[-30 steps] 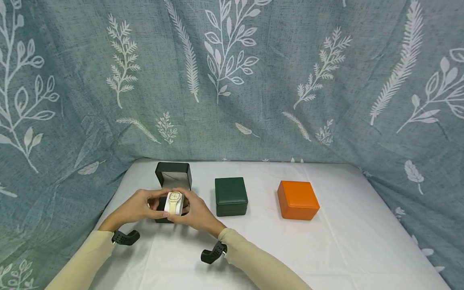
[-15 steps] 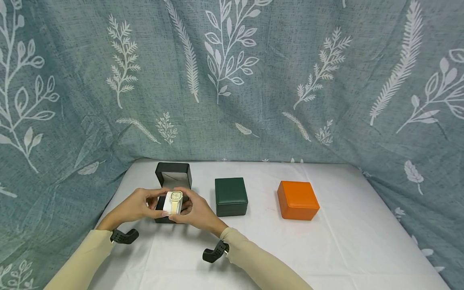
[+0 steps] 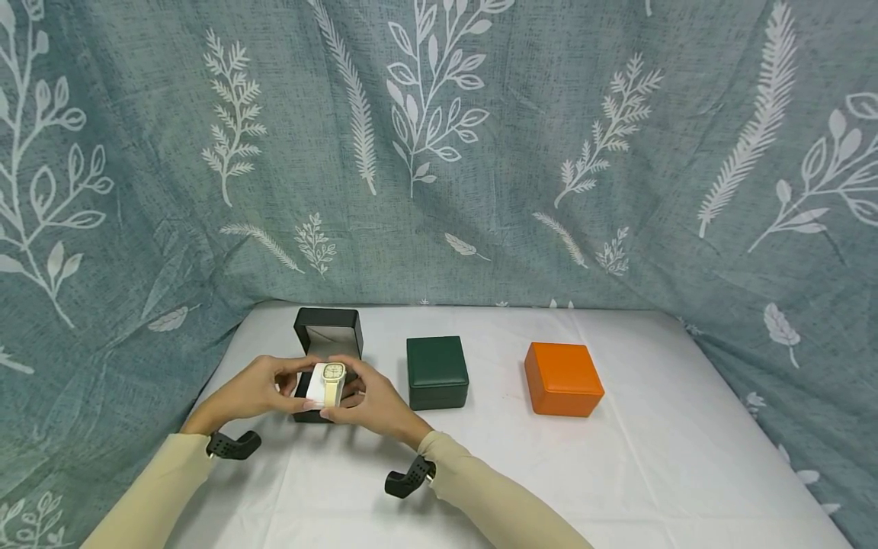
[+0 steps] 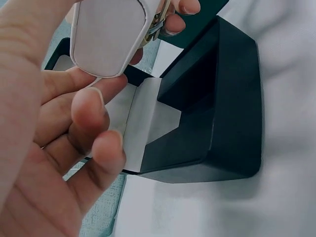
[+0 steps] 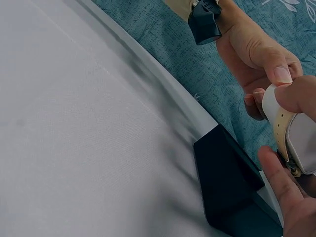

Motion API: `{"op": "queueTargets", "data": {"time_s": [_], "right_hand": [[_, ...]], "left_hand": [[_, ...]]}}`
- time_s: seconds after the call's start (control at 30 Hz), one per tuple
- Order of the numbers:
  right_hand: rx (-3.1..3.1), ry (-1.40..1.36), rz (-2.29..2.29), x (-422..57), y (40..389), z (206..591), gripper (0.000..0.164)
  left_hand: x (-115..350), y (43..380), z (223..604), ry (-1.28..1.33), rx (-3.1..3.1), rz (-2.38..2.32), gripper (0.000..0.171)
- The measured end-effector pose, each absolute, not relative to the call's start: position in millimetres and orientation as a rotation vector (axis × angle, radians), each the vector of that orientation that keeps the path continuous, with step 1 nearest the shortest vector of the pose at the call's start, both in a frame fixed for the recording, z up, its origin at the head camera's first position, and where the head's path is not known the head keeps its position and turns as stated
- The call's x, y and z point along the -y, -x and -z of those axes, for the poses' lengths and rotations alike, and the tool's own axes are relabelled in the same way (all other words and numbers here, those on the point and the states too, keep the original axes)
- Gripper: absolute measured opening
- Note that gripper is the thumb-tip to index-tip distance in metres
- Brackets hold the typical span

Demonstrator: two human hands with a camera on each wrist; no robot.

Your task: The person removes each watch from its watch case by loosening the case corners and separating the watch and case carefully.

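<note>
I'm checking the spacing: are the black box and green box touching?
Apart. The head view shows white cloth between the black box and the green box.

Counting along: one black box (image 3: 328,317), one green box (image 3: 437,371), one orange box (image 3: 565,379), so reaching three boxes straight away! Just one watch (image 3: 334,374), and just one white cushion (image 3: 317,385). Adding one left hand (image 3: 259,386) and one right hand (image 3: 373,400), making two! Matching that with one left sleeve (image 3: 151,496) and one right sleeve (image 3: 501,496), two again. Spotting a left wrist camera (image 3: 235,446), then a right wrist camera (image 3: 409,478): another two! And tallying one tabletop (image 3: 521,480), one leaf-printed backdrop (image 3: 507,206).
</note>
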State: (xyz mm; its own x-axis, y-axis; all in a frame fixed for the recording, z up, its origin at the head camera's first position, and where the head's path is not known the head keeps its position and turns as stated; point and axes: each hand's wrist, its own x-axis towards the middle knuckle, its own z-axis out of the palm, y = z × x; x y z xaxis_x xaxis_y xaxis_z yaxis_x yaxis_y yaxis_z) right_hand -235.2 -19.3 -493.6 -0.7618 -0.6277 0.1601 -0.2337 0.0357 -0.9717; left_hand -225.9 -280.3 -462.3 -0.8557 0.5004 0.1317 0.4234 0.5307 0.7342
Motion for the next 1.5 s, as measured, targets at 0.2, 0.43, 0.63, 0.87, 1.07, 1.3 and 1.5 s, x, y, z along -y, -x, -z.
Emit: {"op": "queueTargets", "data": {"time_s": [0.2, 0.43, 0.63, 0.87, 1.07, 1.3, 1.5], "right_hand": [[-1.950, 0.881, 1.805, 18, 235, 495, 0.079], [-1.938, 0.896, 1.813, 18, 235, 496, 0.078], [-1.934, 0.880, 1.806, 17, 233, 495, 0.080], [-1.928, 0.869, 1.788, 16, 231, 495, 0.082], [-1.927, 0.864, 1.794, 16, 231, 495, 0.083], [-1.919, 0.871, 1.816, 16, 231, 497, 0.084], [-1.889, 0.785, 1.862, 10, 231, 496, 0.082]], "left_hand": [[282, 224, 459, -0.781, -2.635, -1.232, 0.065], [284, 225, 459, -0.818, -2.600, -1.258, 0.065], [286, 226, 459, -0.825, -2.579, -1.265, 0.066], [288, 225, 460, -0.853, -2.554, -1.290, 0.065], [288, 225, 459, -0.840, -2.540, -1.308, 0.066], [289, 226, 461, -0.839, -2.526, -1.306, 0.065], [295, 225, 463, -0.767, -2.563, -1.337, 0.070]]}}
